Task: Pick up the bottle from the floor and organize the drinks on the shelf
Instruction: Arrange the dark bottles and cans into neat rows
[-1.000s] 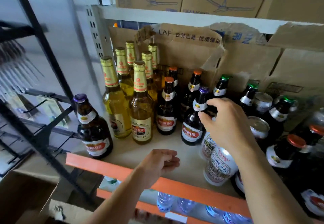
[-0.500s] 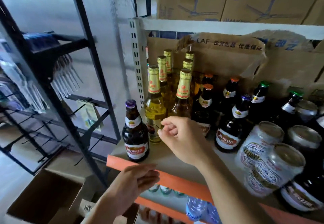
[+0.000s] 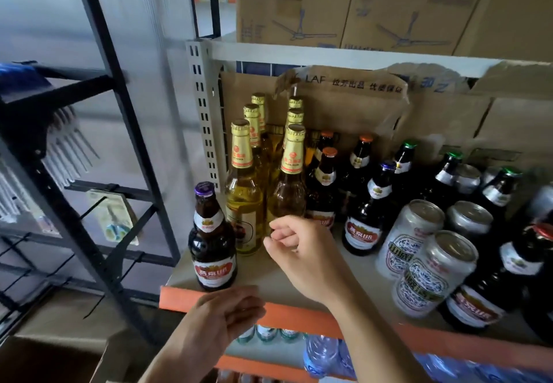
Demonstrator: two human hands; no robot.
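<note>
A dark purple-capped bottle stands alone at the shelf's front left corner. Behind it stand several gold-foil bottles of pale beer. Dark bottles with orange, purple and green caps fill the middle and right, with silver cans in front. My right hand hovers over the shelf just in front of the gold-foil bottles, fingers loosely curled, holding nothing. My left hand is at the orange front rail, fingers loosely bent, empty.
Torn cardboard boxes line the back of the shelf; fan boxes sit on the shelf above. Water bottles fill the shelf below. A black display rack stands to the left, an open carton on the floor.
My right hand left the bottles on the right and moved left to the gold-foil bottles. My left hand dropped from the shelf surface to the orange rail. The view swung left.
</note>
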